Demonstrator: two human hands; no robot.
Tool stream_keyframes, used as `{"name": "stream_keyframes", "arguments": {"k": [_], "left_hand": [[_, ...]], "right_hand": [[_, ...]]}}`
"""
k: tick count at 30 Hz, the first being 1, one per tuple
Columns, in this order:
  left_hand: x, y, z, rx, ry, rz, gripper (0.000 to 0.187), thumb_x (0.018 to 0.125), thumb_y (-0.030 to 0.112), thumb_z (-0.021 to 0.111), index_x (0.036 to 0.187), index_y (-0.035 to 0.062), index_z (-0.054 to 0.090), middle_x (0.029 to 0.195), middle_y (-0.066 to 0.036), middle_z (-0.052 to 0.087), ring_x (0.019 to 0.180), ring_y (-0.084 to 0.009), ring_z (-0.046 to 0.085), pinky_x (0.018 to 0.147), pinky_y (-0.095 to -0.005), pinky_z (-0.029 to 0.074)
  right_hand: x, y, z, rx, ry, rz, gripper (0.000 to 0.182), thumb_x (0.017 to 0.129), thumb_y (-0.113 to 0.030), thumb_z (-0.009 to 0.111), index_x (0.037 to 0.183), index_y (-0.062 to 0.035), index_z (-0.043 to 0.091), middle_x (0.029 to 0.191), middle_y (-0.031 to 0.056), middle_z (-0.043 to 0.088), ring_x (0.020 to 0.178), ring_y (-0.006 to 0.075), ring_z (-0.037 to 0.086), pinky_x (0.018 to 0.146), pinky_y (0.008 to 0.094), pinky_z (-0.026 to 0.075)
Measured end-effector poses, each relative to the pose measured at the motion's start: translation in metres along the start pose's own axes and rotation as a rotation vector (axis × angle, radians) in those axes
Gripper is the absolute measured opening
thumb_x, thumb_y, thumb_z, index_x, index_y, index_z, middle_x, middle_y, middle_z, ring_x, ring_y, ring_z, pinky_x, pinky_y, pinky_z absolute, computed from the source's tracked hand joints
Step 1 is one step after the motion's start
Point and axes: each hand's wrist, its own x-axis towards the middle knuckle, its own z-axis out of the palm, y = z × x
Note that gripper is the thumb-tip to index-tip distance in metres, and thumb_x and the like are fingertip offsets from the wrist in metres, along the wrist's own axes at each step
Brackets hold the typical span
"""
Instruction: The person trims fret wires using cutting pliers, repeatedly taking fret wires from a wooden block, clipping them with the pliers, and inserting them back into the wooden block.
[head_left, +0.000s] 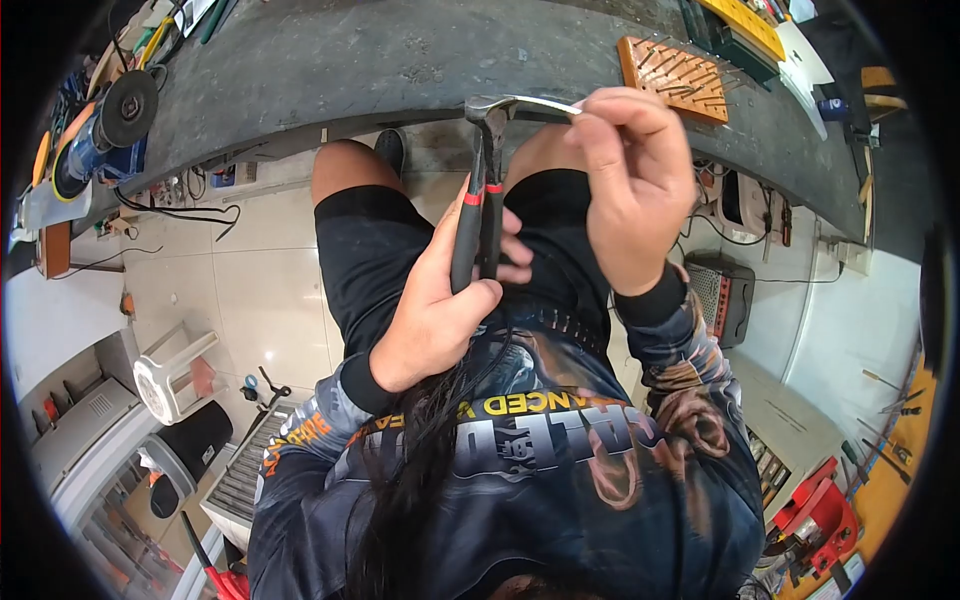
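Note:
My left hand (435,310) is wrapped around the dark grey handles of a pair of end-cutting pincers (468,235) with red bands. The pincers stand jaws-up above my lap, and their handles lie close together. Between finger and thumb, my right hand (640,185) pinches one end of a thin, pale curved strip (545,102). The strip's other end meets the pincers' head; whether the jaws bite on it I cannot make out. Both hands are just in front of the workbench's near edge.
A dark workbench (420,60) spans the front. On it are a wooden block (670,75) with upright metal bits at the right and a blue grinding machine (105,140) at the left. A white stool (165,375) stands on the tiled floor at lower left.

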Motion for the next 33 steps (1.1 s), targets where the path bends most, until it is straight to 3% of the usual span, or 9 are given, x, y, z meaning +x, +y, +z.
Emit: {"name": "stream_keyframes", "arguments": {"k": [2, 3, 4, 6, 11, 24, 28, 31, 33], "left_hand": [[0.002, 0.007, 0.001, 0.024, -0.014, 0.013, 0.097, 0.086, -0.005, 0.054, 0.179, 0.0026, 0.031, 0.164, -0.022, 0.051, 0.146, -0.0364, 0.062, 0.122, -0.0526, 0.054], [0.004, 0.01, 0.001, 0.05, -0.026, 0.024, 0.104, 0.084, -0.004, 0.055, 0.184, 0.0044, 0.026, 0.173, -0.025, 0.047, 0.157, -0.0413, 0.057, 0.13, -0.0567, 0.048], [0.005, 0.011, -0.001, 0.047, -0.026, 0.026, 0.104, 0.084, -0.004, 0.055, 0.184, 0.0044, 0.026, 0.173, -0.025, 0.047, 0.157, -0.0413, 0.057, 0.13, -0.0567, 0.048], [0.006, 0.013, -0.005, 0.043, -0.033, -0.004, 0.114, 0.082, -0.002, 0.056, 0.189, 0.0087, 0.016, 0.179, -0.026, 0.042, 0.16, -0.0434, 0.054, 0.134, -0.057, 0.043], [0.01, 0.012, -0.005, 0.045, -0.012, 0.01, 0.113, 0.083, -0.002, 0.054, 0.189, 0.0092, 0.017, 0.177, -0.026, 0.044, 0.159, -0.0426, 0.056, 0.132, -0.0563, 0.045], [0.011, 0.013, -0.009, 0.111, -0.001, 0.001, 0.108, 0.084, -0.003, 0.051, 0.187, 0.0051, 0.021, 0.178, -0.025, 0.045, 0.158, -0.0419, 0.057, 0.131, -0.0556, 0.047], [0.011, 0.015, -0.008, 0.14, -0.007, 0.007, 0.109, 0.083, -0.004, 0.051, 0.187, 0.0053, 0.022, 0.178, -0.026, 0.044, 0.158, -0.0423, 0.057, 0.132, -0.0566, 0.046], [0.011, 0.012, -0.01, 0.114, 0.007, 0.007, 0.11, 0.082, -0.004, 0.051, 0.188, 0.0061, 0.022, 0.177, -0.027, 0.044, 0.158, -0.0435, 0.056, 0.132, -0.0571, 0.047], [0.013, 0.011, -0.012, 0.085, 0.019, -0.002, 0.112, 0.08, -0.004, 0.052, 0.188, 0.0072, 0.022, 0.177, -0.028, 0.044, 0.158, -0.0444, 0.056, 0.132, -0.0576, 0.047]], "right_hand": [[0.018, -0.007, -0.018, -0.217, 0.045, -0.079, 0.012, 0.102, 0.003, 0.084, 0.11, 0.0002, 0.077, 0.114, 0.0112, 0.08, 0.106, 0.0233, 0.076, 0.094, 0.0351, 0.06], [0.035, -0.012, -0.036, -0.446, -0.024, -0.242, 0.012, 0.101, 0.001, 0.086, 0.11, -0.0011, 0.077, 0.115, 0.0103, 0.082, 0.107, 0.0246, 0.077, 0.096, 0.0362, 0.059], [0.053, -0.018, -0.057, -0.673, -0.095, -0.406, 0.013, 0.1, -0.002, 0.087, 0.109, -0.0024, 0.078, 0.116, 0.0095, 0.083, 0.108, 0.0258, 0.077, 0.097, 0.0373, 0.059], [0.076, -0.034, -0.085, -0.853, -0.196, -0.477, 0.012, 0.1, -0.006, 0.087, 0.11, -0.0048, 0.079, 0.117, 0.0061, 0.084, 0.108, 0.0269, 0.078, 0.1, 0.039, 0.055], [0.092, -0.049, -0.104, -1.126, -0.362, -0.52, 0.006, 0.105, -0.012, 0.082, 0.107, -0.0085, 0.078, 0.117, 0.0003, 0.083, 0.112, 0.0265, 0.074, 0.11, 0.042, 0.047], [0.094, -0.027, -0.097, -1.153, -0.456, -0.524, 0.01, 0.101, -0.014, 0.084, 0.107, -0.0096, 0.078, 0.118, 0.0001, 0.079, 0.112, 0.0274, 0.073, 0.112, 0.0437, 0.047], [0.095, -0.038, -0.101, -1.164, -0.432, -0.509, 0.021, 0.098, -0.015, 0.087, 0.117, -0.009, 0.081, 0.119, 0.0037, 0.076, 0.11, 0.0279, 0.072, 0.109, 0.0423, 0.05], [0.102, -0.039, -0.144, -0.93, -0.186, -0.312, 0.023, 0.105, -0.011, 0.082, 0.127, -0.0037, 0.082, 0.115, 0.0066, 0.077, 0.105, 0.0195, 0.072, 0.097, 0.0329, 0.056], [0.102, -0.028, -0.173, -0.791, -0.041, -0.031, 0.021, 0.11, -0.013, 0.079, 0.128, -0.0016, 0.082, 0.12, 0.004, 0.08, 0.109, 0.0146, 0.071, 0.1, 0.0309, 0.054]]}}
